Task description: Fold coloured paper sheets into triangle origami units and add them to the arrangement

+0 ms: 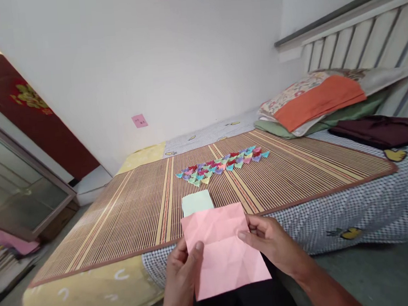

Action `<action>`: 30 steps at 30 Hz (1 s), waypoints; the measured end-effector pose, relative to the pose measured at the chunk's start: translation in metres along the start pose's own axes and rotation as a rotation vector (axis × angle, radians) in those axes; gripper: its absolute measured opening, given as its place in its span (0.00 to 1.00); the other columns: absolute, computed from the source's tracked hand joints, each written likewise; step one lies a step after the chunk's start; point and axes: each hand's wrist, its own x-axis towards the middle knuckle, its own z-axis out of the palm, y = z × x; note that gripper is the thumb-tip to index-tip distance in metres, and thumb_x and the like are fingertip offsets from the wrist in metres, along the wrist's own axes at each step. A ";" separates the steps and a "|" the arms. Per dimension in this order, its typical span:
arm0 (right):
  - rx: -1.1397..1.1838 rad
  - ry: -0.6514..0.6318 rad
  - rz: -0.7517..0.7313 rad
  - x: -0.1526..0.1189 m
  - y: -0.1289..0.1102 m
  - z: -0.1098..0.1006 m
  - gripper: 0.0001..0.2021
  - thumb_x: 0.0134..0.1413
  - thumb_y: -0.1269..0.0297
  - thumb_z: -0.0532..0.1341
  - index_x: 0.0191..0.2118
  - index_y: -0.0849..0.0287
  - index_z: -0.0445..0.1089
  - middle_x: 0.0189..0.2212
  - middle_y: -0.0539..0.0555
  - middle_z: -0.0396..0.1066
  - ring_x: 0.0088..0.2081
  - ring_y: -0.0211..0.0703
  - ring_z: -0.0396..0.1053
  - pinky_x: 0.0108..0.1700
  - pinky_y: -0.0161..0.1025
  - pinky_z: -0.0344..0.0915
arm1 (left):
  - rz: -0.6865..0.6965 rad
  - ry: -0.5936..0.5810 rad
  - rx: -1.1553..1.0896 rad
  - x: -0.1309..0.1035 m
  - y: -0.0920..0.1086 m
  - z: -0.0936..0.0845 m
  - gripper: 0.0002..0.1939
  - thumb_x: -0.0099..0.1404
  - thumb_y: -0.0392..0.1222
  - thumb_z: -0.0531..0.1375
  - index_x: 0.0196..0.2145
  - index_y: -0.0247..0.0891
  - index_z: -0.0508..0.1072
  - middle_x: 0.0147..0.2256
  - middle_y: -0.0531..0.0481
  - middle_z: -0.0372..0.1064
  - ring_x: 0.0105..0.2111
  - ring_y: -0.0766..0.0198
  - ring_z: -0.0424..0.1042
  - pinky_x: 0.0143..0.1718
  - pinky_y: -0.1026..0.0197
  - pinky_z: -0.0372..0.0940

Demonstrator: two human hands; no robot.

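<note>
A square sheet of pink paper (230,259), marked with fold creases, is stretched out between my two hands above my lap. My left hand (180,272) pinches its left edge with the thumb on top. On the right edge, my right hand (267,237) grips the sheet between thumb and fingers. Just behind it, a pale green stack of paper (196,202) lies on the bed mat, its near part covered by the pink sheet. Farther back, several small folded paper pieces (222,164) in many colours sit in rows.
A striped bamboo mat (131,215) covers the bed. Pillows with an orange cloth (320,99) and a dark folded cloth (379,130) lie at the right by the headboard (365,41). A pink note (140,121) is on the wall. A glass-panelled door (18,177) stands left.
</note>
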 end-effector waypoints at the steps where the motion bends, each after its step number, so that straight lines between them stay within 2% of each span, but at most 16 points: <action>1: 0.004 -0.003 0.006 0.000 -0.001 0.001 0.10 0.55 0.59 0.69 0.37 0.60 0.77 0.31 0.51 0.75 0.34 0.42 0.72 0.35 0.35 0.66 | -0.010 -0.015 -0.010 -0.001 0.000 0.000 0.24 0.55 0.46 0.73 0.48 0.35 0.80 0.37 0.41 0.82 0.35 0.50 0.81 0.36 0.55 0.75; 4: 0.029 0.012 0.025 -0.001 -0.001 0.001 0.09 0.53 0.59 0.70 0.32 0.61 0.77 0.28 0.49 0.73 0.31 0.39 0.69 0.33 0.33 0.64 | -0.050 -0.037 -0.066 -0.003 0.000 -0.002 0.22 0.54 0.45 0.74 0.45 0.34 0.81 0.34 0.41 0.82 0.33 0.50 0.81 0.36 0.54 0.75; 8: 0.132 0.054 0.068 -0.002 0.001 0.002 0.07 0.53 0.61 0.70 0.32 0.60 0.79 0.27 0.49 0.73 0.30 0.36 0.67 0.33 0.31 0.62 | -0.073 0.032 -0.197 -0.004 0.003 -0.009 0.12 0.54 0.37 0.73 0.37 0.33 0.81 0.32 0.44 0.81 0.30 0.58 0.80 0.34 0.62 0.74; 11: 0.294 0.056 0.122 -0.002 0.001 0.007 0.06 0.51 0.63 0.71 0.35 0.58 0.80 0.27 0.49 0.75 0.30 0.37 0.70 0.37 0.33 0.66 | -0.049 0.036 -0.326 -0.004 0.003 -0.016 0.08 0.53 0.35 0.73 0.32 0.34 0.81 0.35 0.43 0.81 0.35 0.58 0.80 0.37 0.64 0.75; 13: 0.395 0.047 0.159 -0.001 0.001 0.011 0.08 0.50 0.62 0.71 0.36 0.58 0.81 0.27 0.50 0.75 0.29 0.38 0.71 0.37 0.34 0.67 | -0.019 -0.002 -0.378 -0.004 0.000 -0.019 0.10 0.49 0.36 0.75 0.30 0.35 0.81 0.35 0.43 0.80 0.39 0.55 0.80 0.39 0.62 0.75; 17: 0.464 0.045 0.175 -0.001 0.003 0.016 0.08 0.47 0.63 0.73 0.34 0.59 0.81 0.26 0.50 0.75 0.28 0.36 0.70 0.34 0.31 0.65 | 0.062 -0.021 -0.217 -0.004 -0.011 -0.017 0.19 0.43 0.35 0.77 0.36 0.37 0.82 0.32 0.46 0.79 0.33 0.58 0.78 0.36 0.62 0.73; 21: 0.433 0.007 0.156 -0.003 0.008 0.015 0.07 0.51 0.62 0.71 0.33 0.60 0.80 0.26 0.49 0.73 0.27 0.35 0.68 0.34 0.31 0.65 | 0.186 0.145 -0.002 -0.001 -0.018 -0.010 0.17 0.42 0.40 0.78 0.31 0.35 0.81 0.28 0.48 0.77 0.28 0.61 0.74 0.32 0.64 0.69; 24: 0.392 -0.037 0.092 -0.003 0.008 0.013 0.14 0.55 0.53 0.69 0.38 0.59 0.80 0.31 0.53 0.74 0.33 0.40 0.69 0.35 0.34 0.67 | 0.220 0.267 0.069 0.002 -0.017 -0.005 0.15 0.49 0.46 0.76 0.29 0.34 0.79 0.27 0.49 0.76 0.28 0.64 0.71 0.31 0.66 0.67; 26: 0.370 -0.073 0.040 -0.003 0.005 0.014 0.22 0.52 0.46 0.70 0.43 0.59 0.78 0.39 0.56 0.75 0.41 0.46 0.71 0.40 0.39 0.69 | 0.227 0.269 0.075 0.004 -0.014 -0.001 0.16 0.49 0.47 0.76 0.28 0.34 0.78 0.26 0.49 0.75 0.27 0.65 0.69 0.30 0.66 0.65; 27: 0.341 -0.089 0.020 -0.002 0.004 0.016 0.25 0.47 0.44 0.72 0.44 0.59 0.78 0.39 0.57 0.75 0.42 0.47 0.71 0.42 0.40 0.69 | 0.224 0.254 0.077 0.004 -0.013 0.002 0.17 0.49 0.47 0.76 0.28 0.34 0.78 0.26 0.49 0.74 0.26 0.65 0.69 0.29 0.66 0.64; 28: 0.304 -0.072 0.014 -0.001 0.004 0.018 0.25 0.44 0.46 0.74 0.44 0.59 0.78 0.38 0.56 0.75 0.40 0.46 0.71 0.43 0.40 0.69 | 0.219 0.241 0.083 0.004 -0.013 0.004 0.17 0.49 0.48 0.76 0.28 0.34 0.78 0.25 0.50 0.74 0.25 0.65 0.68 0.28 0.66 0.64; 30: 0.194 0.052 0.034 0.002 0.004 0.023 0.19 0.45 0.53 0.75 0.41 0.58 0.77 0.31 0.52 0.74 0.34 0.42 0.70 0.41 0.39 0.68 | 0.199 0.210 0.108 0.004 -0.012 0.009 0.17 0.49 0.48 0.76 0.29 0.34 0.78 0.22 0.50 0.73 0.24 0.66 0.67 0.27 0.66 0.63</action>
